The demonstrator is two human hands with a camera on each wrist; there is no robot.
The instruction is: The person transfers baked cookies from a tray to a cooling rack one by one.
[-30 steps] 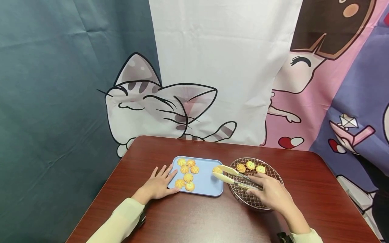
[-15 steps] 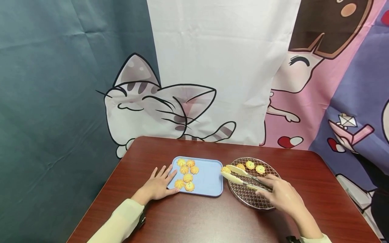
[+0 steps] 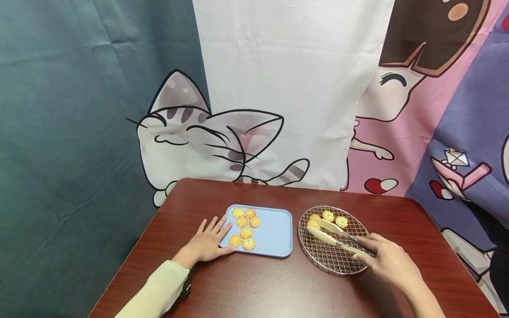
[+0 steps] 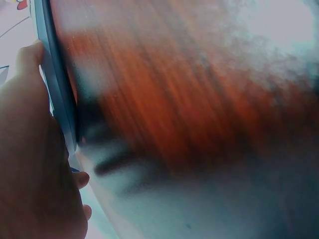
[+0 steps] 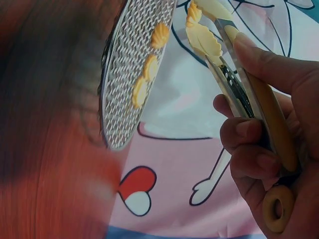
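Note:
My right hand point(image 3: 391, 263) grips a pair of tongs point(image 3: 323, 236) with cream tips and metal arms. Between the tips is a golden swirled cookie point(image 5: 193, 15), held above the round wire rack point(image 3: 334, 260). Three more cookies lie along the rack's far side, one of them a piped cookie point(image 5: 160, 35). At the left end of the light blue tray point(image 3: 274, 234), my left hand point(image 3: 206, 244) rests with fingers spread over its edge. Several cookies point(image 3: 246, 232) sit on the tray's left half. In the left wrist view the hand lies against the tray's side point(image 4: 59, 79).
Tray and rack stand side by side on a dark red wooden table point(image 3: 258, 287), with a narrow gap between them. A curtain point(image 3: 298, 88) printed with a cat and a figure hangs behind the table's far edge.
My right hand has carried the tongs and cookie rightward, off the tray's right end and over the wire rack. The left hand has stayed at the tray's left edge.

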